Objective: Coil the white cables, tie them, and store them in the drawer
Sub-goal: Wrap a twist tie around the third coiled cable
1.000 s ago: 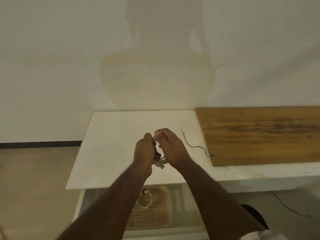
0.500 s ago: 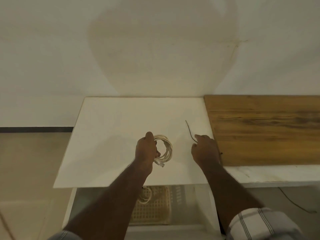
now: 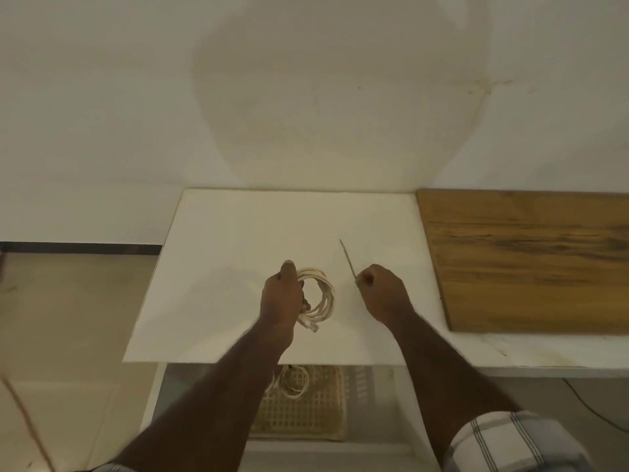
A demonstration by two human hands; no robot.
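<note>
Coiled white cable (image 3: 320,294), a loose round bundle with a clear plug at its lower end, sits over the smooth white bench (image 3: 231,253), gripped on its left side by the left hand (image 3: 282,298). Just to the right, the right hand (image 3: 383,291) is fisted, pinching a thin dark tie wire (image 3: 348,258). Bare white surface lies behind and left. Grainy brown wooden board (image 3: 531,260) borders the right. Below the front edge, an open white drawer (image 3: 151,396) holds a beige lattice basket (image 3: 316,413) with another coiled cable (image 3: 292,383).

Both forearms bare; left hand (image 3: 281,298) and right hand (image 3: 383,291) ungloved. Right sleeve (image 3: 507,441) rolled above the elbow, pale fabric with dark stripes forming a check. Left sleeve edge barely visible.
</note>
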